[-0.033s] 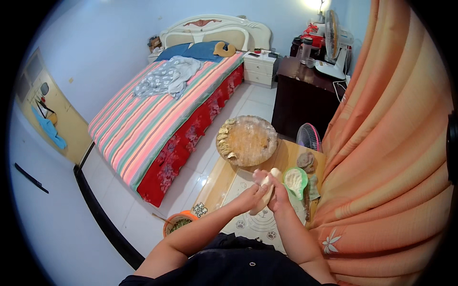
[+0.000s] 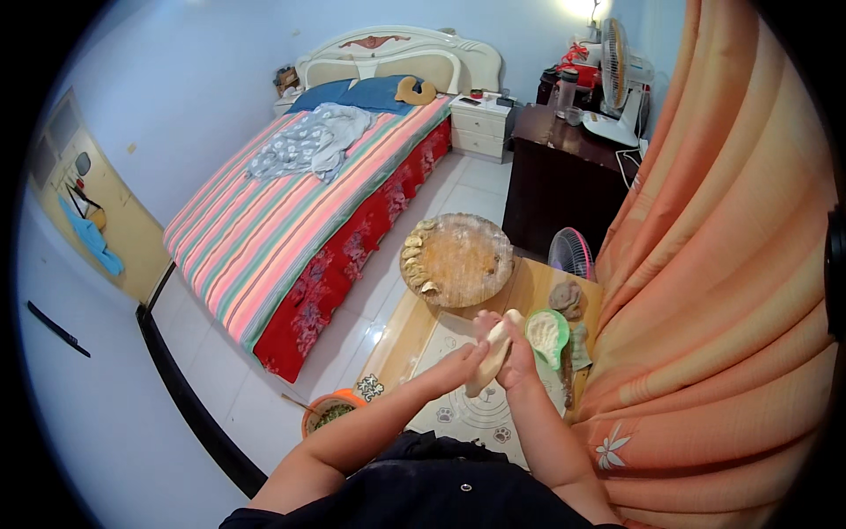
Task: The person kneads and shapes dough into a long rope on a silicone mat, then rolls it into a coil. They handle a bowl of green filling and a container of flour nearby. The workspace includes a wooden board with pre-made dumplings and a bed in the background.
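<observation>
A long, pale piece of dough (image 2: 490,360) hangs slantwise between my hands above the printed mat (image 2: 458,423). My left hand (image 2: 465,363) closes on its left side. My right hand (image 2: 518,360) wraps its right side, and the dough's upper end shows above the fingers. Just right of my right hand sits a green bowl (image 2: 564,333) of white flour. Beyond my hands is a round floured board (image 2: 467,264), with several filled dumplings (image 2: 411,254) lined along its left edge.
An orange basin (image 2: 308,425) with chopped green filling stands left of the wooden table (image 2: 388,353). A crumpled brownish lump (image 2: 566,298), a cloth (image 2: 579,348) and a rolling pin (image 2: 567,383) lie at the right. An orange curtain (image 2: 705,309) hangs close by; a striped bed (image 2: 282,220) is farther left.
My hands have shifted slightly around the dough, and its upper end has moved a little to the right. The things on the table have stayed in place.
</observation>
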`<action>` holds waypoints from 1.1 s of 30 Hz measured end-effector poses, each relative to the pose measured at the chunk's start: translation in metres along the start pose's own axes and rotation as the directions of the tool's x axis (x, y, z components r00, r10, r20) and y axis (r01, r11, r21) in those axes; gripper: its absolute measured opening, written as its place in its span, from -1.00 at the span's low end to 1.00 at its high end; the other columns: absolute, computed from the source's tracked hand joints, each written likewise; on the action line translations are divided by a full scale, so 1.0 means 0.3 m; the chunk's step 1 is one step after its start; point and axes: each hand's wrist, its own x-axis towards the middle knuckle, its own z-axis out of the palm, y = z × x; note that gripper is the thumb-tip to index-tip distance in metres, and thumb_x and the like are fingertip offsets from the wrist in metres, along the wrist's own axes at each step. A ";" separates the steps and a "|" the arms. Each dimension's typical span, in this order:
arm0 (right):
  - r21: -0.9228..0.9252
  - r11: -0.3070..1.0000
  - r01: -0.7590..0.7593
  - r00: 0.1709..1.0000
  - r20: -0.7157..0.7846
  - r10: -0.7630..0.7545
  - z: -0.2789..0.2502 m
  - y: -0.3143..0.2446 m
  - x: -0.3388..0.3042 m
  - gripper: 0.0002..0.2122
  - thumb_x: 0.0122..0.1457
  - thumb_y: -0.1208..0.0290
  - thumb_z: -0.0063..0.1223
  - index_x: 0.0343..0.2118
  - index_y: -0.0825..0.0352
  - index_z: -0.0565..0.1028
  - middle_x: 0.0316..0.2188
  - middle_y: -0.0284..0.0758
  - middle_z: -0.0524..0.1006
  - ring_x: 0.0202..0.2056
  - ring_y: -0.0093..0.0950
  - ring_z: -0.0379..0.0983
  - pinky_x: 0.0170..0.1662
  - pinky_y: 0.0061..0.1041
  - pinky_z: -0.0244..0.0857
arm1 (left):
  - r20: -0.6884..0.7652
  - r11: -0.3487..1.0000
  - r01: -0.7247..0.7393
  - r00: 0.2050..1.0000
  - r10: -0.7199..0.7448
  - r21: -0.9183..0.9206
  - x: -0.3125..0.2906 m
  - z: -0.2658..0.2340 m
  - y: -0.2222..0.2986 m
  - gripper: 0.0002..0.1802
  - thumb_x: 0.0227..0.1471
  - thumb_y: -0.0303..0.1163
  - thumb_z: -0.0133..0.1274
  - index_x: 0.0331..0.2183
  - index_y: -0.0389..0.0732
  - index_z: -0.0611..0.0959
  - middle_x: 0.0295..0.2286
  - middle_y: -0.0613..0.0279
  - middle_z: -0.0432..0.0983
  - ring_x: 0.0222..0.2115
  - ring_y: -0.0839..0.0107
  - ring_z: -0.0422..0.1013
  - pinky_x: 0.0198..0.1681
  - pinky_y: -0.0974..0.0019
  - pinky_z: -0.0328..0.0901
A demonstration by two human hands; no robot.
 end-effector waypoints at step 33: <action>-0.588 0.765 -0.262 0.930 0.059 0.364 0.211 -0.194 -0.101 -0.83 0.19 0.28 0.05 -0.30 0.28 0.48 -0.70 -0.47 0.35 -0.67 -0.63 0.28 -0.42 -0.53 0.33 | -0.116 0.965 -0.236 0.968 0.223 -0.117 0.008 -0.167 0.246 -0.45 0.18 0.07 -0.14 -0.18 -0.28 0.51 -0.41 0.26 0.44 -0.34 0.50 0.37 -0.24 0.42 0.28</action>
